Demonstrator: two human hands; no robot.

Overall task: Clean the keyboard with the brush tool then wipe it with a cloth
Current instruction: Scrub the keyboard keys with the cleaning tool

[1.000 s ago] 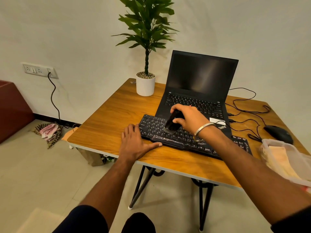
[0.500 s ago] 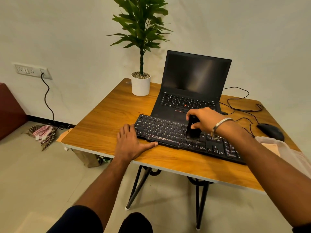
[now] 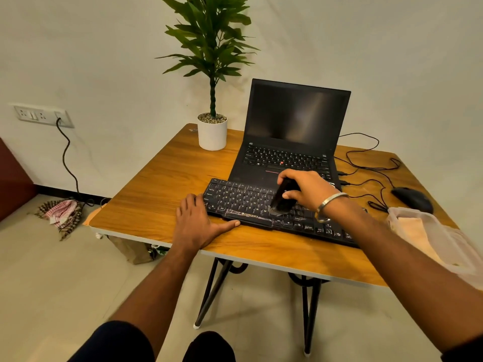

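Observation:
A black keyboard (image 3: 243,199) lies on the wooden table (image 3: 162,184) in front of an open laptop (image 3: 292,131). My right hand (image 3: 305,188) grips a black brush tool (image 3: 282,198), its bristles down on the keys near the keyboard's middle. My left hand (image 3: 196,222) lies flat on the table at the keyboard's left front corner, thumb stretched along its front edge. A pale cloth (image 3: 415,233) sits in a clear plastic container (image 3: 449,246) at the right edge of the table.
A potted plant (image 3: 212,131) stands at the back left of the table. A black mouse (image 3: 411,199) and tangled cables (image 3: 371,165) lie at the right behind the container. On the floor at the left are a checked cloth (image 3: 61,214) and a wall socket cord (image 3: 68,163).
My right hand swept the brush from the keyboard's middle to the right, then back left toward the middle. My left hand has stayed in place.

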